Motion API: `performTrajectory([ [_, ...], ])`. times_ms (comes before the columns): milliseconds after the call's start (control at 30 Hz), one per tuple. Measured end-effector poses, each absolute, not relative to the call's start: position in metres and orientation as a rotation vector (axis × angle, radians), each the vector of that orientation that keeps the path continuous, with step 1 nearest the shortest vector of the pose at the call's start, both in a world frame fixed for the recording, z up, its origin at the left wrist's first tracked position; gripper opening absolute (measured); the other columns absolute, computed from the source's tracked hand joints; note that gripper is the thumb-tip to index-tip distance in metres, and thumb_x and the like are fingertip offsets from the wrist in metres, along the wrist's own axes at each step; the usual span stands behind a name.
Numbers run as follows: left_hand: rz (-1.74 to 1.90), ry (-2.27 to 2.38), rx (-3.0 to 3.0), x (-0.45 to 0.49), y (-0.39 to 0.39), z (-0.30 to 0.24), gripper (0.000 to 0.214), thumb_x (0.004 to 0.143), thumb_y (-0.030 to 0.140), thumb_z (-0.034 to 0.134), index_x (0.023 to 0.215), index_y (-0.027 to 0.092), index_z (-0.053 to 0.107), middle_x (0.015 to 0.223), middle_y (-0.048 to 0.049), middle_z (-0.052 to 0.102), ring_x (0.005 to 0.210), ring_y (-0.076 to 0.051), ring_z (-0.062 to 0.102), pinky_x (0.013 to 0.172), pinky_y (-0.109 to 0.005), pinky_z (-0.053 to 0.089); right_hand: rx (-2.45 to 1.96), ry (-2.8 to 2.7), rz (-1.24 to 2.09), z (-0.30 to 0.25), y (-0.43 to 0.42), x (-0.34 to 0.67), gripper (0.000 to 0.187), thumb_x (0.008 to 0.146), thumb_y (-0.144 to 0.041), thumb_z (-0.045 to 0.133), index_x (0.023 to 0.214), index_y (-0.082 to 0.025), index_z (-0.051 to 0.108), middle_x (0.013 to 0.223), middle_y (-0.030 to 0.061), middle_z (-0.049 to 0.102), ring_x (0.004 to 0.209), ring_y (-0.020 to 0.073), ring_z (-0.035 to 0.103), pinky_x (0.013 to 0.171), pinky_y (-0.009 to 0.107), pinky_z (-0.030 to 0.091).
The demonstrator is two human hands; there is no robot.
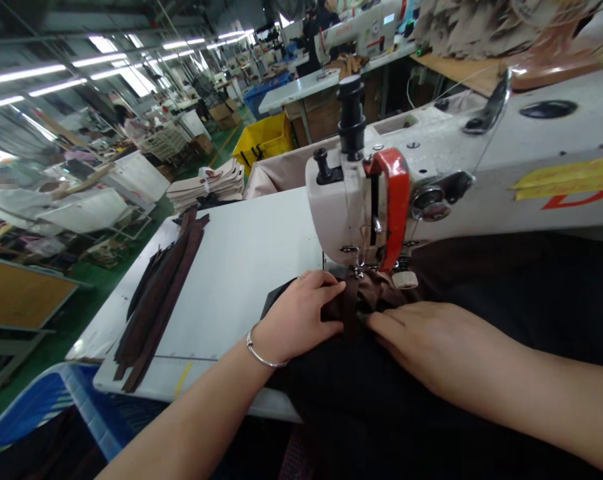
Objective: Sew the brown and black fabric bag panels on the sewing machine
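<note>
A white sewing machine (pixel 331 207) with a red lever guard (pixel 394 207) reaches in from the right. Dark cloth (pixel 361 407) lies under its presser foot (pixel 359 270) and spreads over the front of the table. Just left of the foot, my left hand (pixel 301 317), with a silver bangle at the wrist, grips the cloth between thumb and fingers. A narrow dark brown strip (pixel 350 307) runs from the foot between my hands. My right hand (pixel 426 340) pinches the cloth close in front of the foot; its fingertips are partly hidden in the folds.
Several dark brown strips (pixel 164 300) lie stacked on the left of the white tabletop (pixel 246 267). A blue basket (pixel 81 400) with dark cloth stands below it. Behind are bundled beige pieces (pixel 209 181), a yellow bin (pixel 266 137) and another sewing machine (pixel 351 33).
</note>
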State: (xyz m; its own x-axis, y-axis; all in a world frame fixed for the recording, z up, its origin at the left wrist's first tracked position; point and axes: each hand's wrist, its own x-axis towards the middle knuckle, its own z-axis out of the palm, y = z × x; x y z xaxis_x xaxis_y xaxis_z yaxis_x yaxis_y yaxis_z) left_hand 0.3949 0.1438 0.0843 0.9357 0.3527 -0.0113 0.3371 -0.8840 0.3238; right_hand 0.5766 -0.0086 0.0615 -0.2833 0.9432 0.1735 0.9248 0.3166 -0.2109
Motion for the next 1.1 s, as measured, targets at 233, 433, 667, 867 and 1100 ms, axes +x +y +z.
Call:
performTrajectory([
  [233,0.309,0.629,2.737,0.397,0.126,0.066,0.022,0.088,0.02,0.063,0.109,0.017,0.059,0.107,-0.0083,0.062,0.104,-0.025,0.059,0.098,-0.042,0.049,-1.888,-2.171,-0.178,0.056,-0.004,0.573,0.057,0.077,-0.021,0.065,0.131,-0.008,0.052,0.097,0.0131,0.072,0.071,0.0268,0.07,0.053,0.038,0.054],
  [433,0.33,0.702,2.561,0.394,0.133,0.067,0.023,0.076,0.002,0.053,0.088,0.02,0.053,0.091,-0.0023,0.062,0.087,-0.019,0.059,0.081,-0.033,0.049,-1.746,-2.236,-0.16,0.049,-0.006,0.597,0.057,0.08,-0.001,0.047,0.135,-0.016,0.051,0.124,0.0097,0.068,0.094,0.0225,0.069,0.075,0.036,0.057],
  [667,0.17,0.675,2.557,0.399,0.136,0.075,0.026,0.072,0.005,0.053,0.092,0.021,0.055,0.088,-0.0011,0.062,0.082,-0.018,0.059,0.072,-0.029,0.047,-1.764,-2.301,-0.116,0.064,0.003,0.608,0.01,0.08,-0.031,0.066,0.081,-0.022,0.062,0.075,0.0036,0.063,0.071,0.0239,0.062,0.06,0.036,0.045],
  [867,0.191,0.686,2.683,0.4,0.134,0.069,0.012,0.076,0.013,0.061,0.085,0.019,0.058,0.08,-0.0011,0.06,0.076,-0.018,0.056,0.07,-0.031,0.046,-1.531,-2.329,-0.145,0.046,0.006,0.598,0.02,0.09,-0.012,0.053,0.107,-0.017,0.061,0.116,0.0114,0.064,0.106,0.0265,0.06,0.095,0.045,0.046],
  [1100,0.428,0.305,2.732,0.393,0.138,0.062,0.02,0.079,0.003,0.053,0.087,0.017,0.066,0.125,-0.0076,0.063,0.117,-0.021,0.056,0.106,-0.035,0.046,-1.372,-2.257,0.12,0.042,0.009,0.597,0.022,0.087,-0.007,0.054,0.102,-0.02,0.064,0.109,0.0042,0.068,0.1,0.0212,0.062,0.086,0.038,0.052],
])
